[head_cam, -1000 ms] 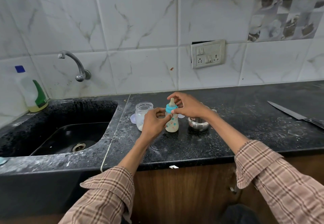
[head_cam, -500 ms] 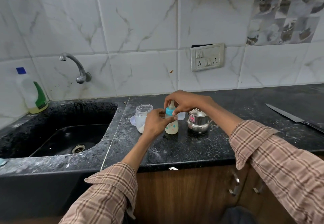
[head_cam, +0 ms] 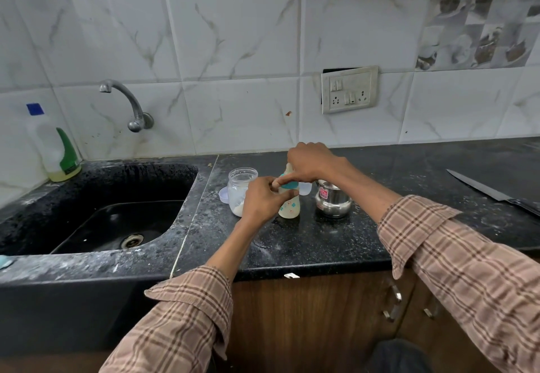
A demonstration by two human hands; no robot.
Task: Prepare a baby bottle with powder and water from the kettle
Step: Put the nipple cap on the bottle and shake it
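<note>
A small baby bottle [head_cam: 290, 208] with pale liquid, a teal collar and a nipple stands upright on the black counter [head_cam: 321, 244]. My left hand [head_cam: 263, 200] grips the bottle's body from the left. My right hand [head_cam: 309, 162] comes from above and curls its fingers around the teal collar and nipple. An open glass jar [head_cam: 240, 188] with a little white powder at its bottom stands just left of the bottle. Right of the bottle is a small steel kettle [head_cam: 332, 202]. A clear bottle cap [head_cam: 304, 189] lies behind the bottle.
A black sink [head_cam: 117, 220] with a wall tap [head_cam: 128, 104] takes up the left. A dish-soap bottle [head_cam: 55, 150] stands at its far corner. A long knife [head_cam: 491, 193] lies on the counter at right. A jar lid [head_cam: 224, 194] lies behind the jar.
My right hand has turned over the top of the bottle, its wrist swinging left and covering the nipple. The left hand keeps its hold on the body. The camera has tilted slightly.
</note>
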